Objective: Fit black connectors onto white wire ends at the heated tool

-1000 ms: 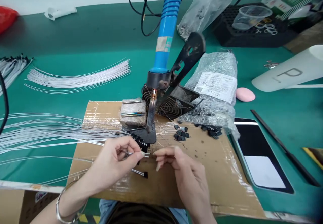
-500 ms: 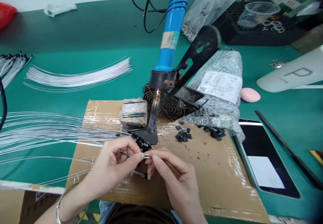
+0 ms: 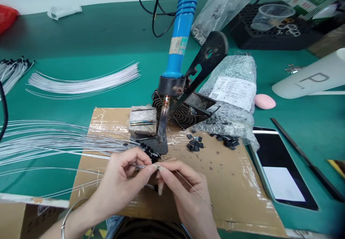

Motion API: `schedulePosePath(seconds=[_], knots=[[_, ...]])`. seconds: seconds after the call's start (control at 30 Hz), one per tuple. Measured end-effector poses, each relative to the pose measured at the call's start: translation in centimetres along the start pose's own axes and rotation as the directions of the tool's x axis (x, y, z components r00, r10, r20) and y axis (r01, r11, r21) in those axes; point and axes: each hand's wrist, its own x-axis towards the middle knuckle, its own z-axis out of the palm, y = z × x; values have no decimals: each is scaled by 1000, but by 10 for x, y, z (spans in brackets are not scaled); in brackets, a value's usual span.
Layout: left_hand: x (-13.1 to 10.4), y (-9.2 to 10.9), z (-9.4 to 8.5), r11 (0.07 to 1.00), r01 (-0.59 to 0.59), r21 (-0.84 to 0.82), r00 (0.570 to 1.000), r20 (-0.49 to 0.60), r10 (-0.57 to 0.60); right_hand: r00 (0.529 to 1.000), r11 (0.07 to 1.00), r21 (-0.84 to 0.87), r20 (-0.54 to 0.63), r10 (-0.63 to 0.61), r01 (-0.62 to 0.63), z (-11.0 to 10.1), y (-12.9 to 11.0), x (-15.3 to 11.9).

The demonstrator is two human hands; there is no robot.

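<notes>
Over the cardboard sheet (image 3: pixel 229 188), my left hand (image 3: pixel 129 181) pinches a thin metallic piece between thumb and fingers. My right hand (image 3: pixel 183 188) meets it fingertip to fingertip, pinching a thin wire (image 3: pixel 192 187) that trails down to the right across the hand. The small part between the fingertips is mostly hidden. Just behind the hands lie black connectors (image 3: pixel 151 152) at the ends of a bundle of white wires (image 3: pixel 61 140). The blue soldering iron (image 3: pixel 179 34) hangs in its stand, tip down, beside a grey block (image 3: pixel 142 120).
Small black pieces (image 3: pixel 194 144) lie on the cardboard. Bubble wrap (image 3: pixel 231 88), a phone (image 3: pixel 283 170), a black tweezer-like tool (image 3: pixel 307 160), a pink egg-shaped object (image 3: pixel 265 101) and a whitish cup (image 3: pixel 309 75) are at the right. Another wire bundle (image 3: pixel 86 81) lies at the back left.
Both hands' fingertips have come closer together, covering the short gap where the metallic piece showed. The view has shifted slightly.
</notes>
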Motion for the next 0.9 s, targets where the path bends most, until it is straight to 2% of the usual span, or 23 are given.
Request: schedulePosePath(seconds=[0.37, 0.5, 0.6, 0.73, 0.9], knots=[[-5, -5, 2, 996, -58, 65, 998, -17, 59, 1000, 999, 22, -5, 26, -26, 1, 0, 0], [-4, -4, 1, 994, -68, 82, 998, -10, 69, 998, 999, 29, 66, 21, -23, -6, 2, 4], [-4, -4, 1, 995, -69, 76, 998, 1, 69, 992, 996, 50, 105, 62, -67, -8, 0, 7], [-5, -4, -1, 996, -55, 66, 998, 10, 54, 987, 987, 58, 67, 144, -148, -6, -7, 7], [-3, -6, 1, 996, -58, 64, 998, -23, 60, 988, 988, 63, 64, 138, -142, -4, -8, 7]])
